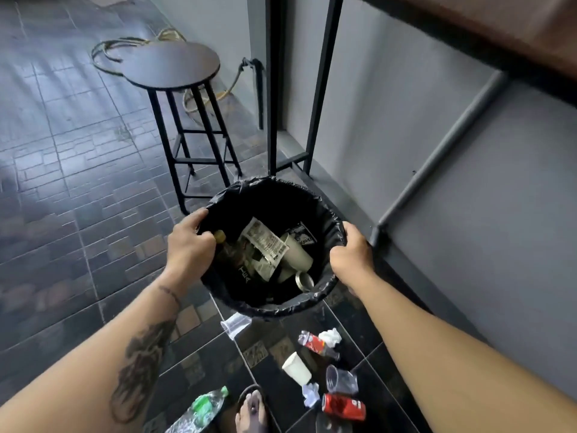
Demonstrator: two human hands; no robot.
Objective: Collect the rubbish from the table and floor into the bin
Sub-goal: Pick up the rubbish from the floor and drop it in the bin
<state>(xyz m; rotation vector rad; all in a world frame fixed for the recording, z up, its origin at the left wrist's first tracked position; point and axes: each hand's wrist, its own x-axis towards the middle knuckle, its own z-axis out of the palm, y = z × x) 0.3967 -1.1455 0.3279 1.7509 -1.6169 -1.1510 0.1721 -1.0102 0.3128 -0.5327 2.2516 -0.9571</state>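
A round bin (274,195) lined with a black bag is held above the dark tiled floor. My left hand (190,245) grips its left rim and my right hand (351,254) grips its right rim. Inside lie a brown bottle (226,248), paper wrappers (265,242), a pale cup (296,254) and a tin can (304,281). On the floor below are a white paper cup (296,368), a red can (343,406), a clear plastic cup (340,379), a crushed red bottle (317,343), crumpled tissues (331,335), a clear cup (235,323) and a green-labelled plastic bottle (203,410).
A black stool (171,65) with a round seat stands beyond the bin. Black metal table legs (324,89) rise by the grey wall (468,214), under a brown tabletop (499,23). A coiled hose (131,45) lies on the floor behind. My sandalled foot (251,410) is at the bottom.
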